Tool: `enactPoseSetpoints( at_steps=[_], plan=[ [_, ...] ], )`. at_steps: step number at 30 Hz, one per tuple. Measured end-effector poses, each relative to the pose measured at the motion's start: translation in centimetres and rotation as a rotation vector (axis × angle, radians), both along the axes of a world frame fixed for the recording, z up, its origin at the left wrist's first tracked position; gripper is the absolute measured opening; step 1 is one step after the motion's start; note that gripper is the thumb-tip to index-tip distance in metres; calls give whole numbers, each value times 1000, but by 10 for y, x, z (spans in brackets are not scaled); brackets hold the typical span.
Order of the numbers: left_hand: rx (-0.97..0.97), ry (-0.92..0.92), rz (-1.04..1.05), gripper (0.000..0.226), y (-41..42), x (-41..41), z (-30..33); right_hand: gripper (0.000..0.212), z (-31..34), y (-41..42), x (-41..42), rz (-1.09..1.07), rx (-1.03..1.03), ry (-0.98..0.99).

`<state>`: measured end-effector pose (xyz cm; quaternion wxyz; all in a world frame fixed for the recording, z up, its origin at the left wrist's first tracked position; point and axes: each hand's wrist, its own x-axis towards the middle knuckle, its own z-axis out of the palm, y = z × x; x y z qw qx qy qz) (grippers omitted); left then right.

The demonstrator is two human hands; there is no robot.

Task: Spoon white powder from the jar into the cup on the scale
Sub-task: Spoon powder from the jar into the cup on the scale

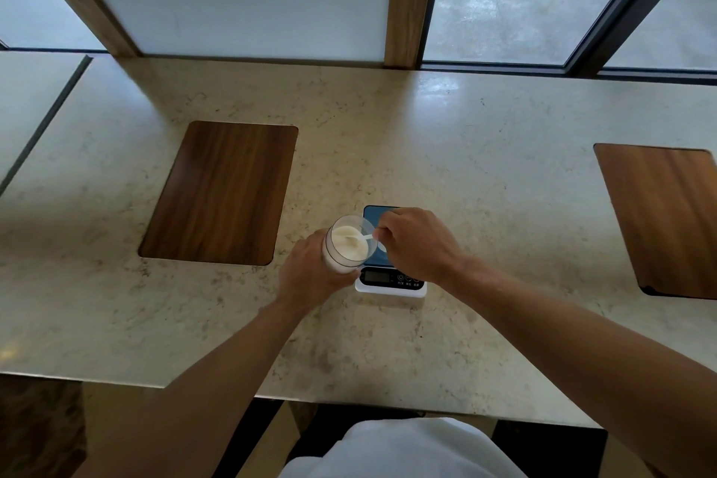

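Note:
My left hand [310, 272] grips a clear jar [341, 258] full of white powder [349, 244], tilted toward the right beside the scale. My right hand [415, 244] pinches the handle of a small white spoon [362, 237] whose bowl dips into the powder at the jar's mouth. A white digital scale [390, 285] with a dark blue platform [378, 213] sits under my right hand. The cup on the scale is mostly hidden behind my right hand; only a pale sliver shows by the jar.
A beige stone counter [465, 167] carries two inset wooden panels, one at the left [221, 192] and one at the far right [667, 217]. Windows and wooden posts line the back. The counter's front edge [349, 396] is near my body.

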<state>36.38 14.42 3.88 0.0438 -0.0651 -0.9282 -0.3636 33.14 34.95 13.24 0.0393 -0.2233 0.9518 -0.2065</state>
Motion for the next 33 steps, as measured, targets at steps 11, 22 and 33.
enactPoseSetpoints(
  at_steps=[11, 22, 33],
  plan=[
    [-31, 31, -13, 75, -2, -2, 0, 34, -10, -2, -3, -172, -128, -187],
    [-36, 9, 12, 77, -2, -1, 1, 36, -17, -1, -7, -236, -202, -245],
    [3, -11, -2, 76, -4, -6, 3, 32, -13, 3, -10, -302, -267, -259]
  ],
)
